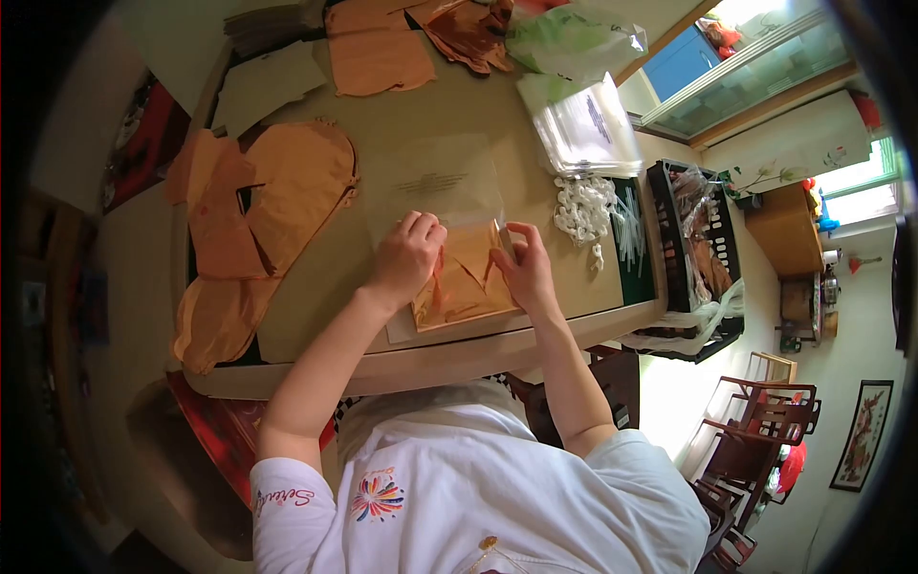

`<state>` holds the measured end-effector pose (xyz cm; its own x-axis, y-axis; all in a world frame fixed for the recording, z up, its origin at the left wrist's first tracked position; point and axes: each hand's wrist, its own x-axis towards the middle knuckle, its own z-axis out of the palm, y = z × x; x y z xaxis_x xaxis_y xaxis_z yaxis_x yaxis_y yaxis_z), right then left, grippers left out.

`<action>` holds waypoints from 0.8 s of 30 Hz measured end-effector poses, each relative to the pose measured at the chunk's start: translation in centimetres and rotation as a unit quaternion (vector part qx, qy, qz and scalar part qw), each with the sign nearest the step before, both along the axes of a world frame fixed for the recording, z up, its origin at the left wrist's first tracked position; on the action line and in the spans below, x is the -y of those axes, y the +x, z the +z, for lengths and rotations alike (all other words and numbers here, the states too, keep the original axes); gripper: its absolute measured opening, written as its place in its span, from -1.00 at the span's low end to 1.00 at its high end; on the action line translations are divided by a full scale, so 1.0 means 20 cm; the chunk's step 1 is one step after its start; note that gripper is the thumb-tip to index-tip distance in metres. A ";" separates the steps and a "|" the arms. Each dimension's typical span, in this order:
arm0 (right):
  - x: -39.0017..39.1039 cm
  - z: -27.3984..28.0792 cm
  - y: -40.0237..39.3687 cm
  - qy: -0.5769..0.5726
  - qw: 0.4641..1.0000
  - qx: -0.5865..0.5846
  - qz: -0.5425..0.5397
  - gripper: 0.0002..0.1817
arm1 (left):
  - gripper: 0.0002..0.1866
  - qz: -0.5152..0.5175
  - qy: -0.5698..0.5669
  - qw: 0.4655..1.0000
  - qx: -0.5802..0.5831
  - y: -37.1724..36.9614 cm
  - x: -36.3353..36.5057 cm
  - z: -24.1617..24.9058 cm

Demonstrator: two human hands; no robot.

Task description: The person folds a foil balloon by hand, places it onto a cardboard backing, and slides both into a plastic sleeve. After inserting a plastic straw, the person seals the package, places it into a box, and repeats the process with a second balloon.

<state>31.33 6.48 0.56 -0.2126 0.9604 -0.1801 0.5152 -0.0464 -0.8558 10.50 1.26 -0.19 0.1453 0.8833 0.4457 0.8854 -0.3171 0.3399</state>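
A folded orange-gold foil balloon (pixel 466 295) lies at the table's near edge, directly in front of me. Behind it stretches a clear plastic bag (pixel 440 187) with small printed text. The fingers of my left hand (pixel 406 253) are curled closed at the left side of the foil, and their tips are partly hidden. On the opposite side, my right hand (pixel 526 273) pinches the bag's edge between thumb and fingers, close against the foil.
Flat foil balloons (pixel 296 187) spread along the table's left side. At the right are stacked clear bags (pixel 585 129), white ribbon coils (pixel 581 209) and clear straws (pixel 629 230). A black crate (pixel 676 230) stands beyond them. A green-white bag (pixel 569 43) lies at the back.
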 end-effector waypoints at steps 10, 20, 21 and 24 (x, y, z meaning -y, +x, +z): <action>0.21 0.20 0.07 0.348 0.799 0.181 0.456 -0.41 | -0.87 -0.012 0.026 1.000 0.008 -0.04 -0.02 -0.02; 0.09 0.17 0.07 0.506 0.717 0.150 0.455 -0.54 | -0.83 -0.032 -0.014 0.999 0.001 -0.08 -0.03 0.03; 0.09 0.18 0.07 0.475 0.733 0.133 0.469 -0.56 | -0.83 -0.034 -0.013 0.999 -0.019 -0.07 -0.02 0.02; 0.13 0.19 0.11 0.400 0.783 0.111 0.462 -0.63 | -0.83 -0.033 0.011 0.999 -0.034 -0.06 -0.01 0.01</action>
<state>33.54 3.89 4.39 -0.9329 0.2384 0.2698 0.1524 0.9404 -0.3040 9.28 1.54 -0.06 0.2343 0.8607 0.4520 0.8829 -0.3829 0.2716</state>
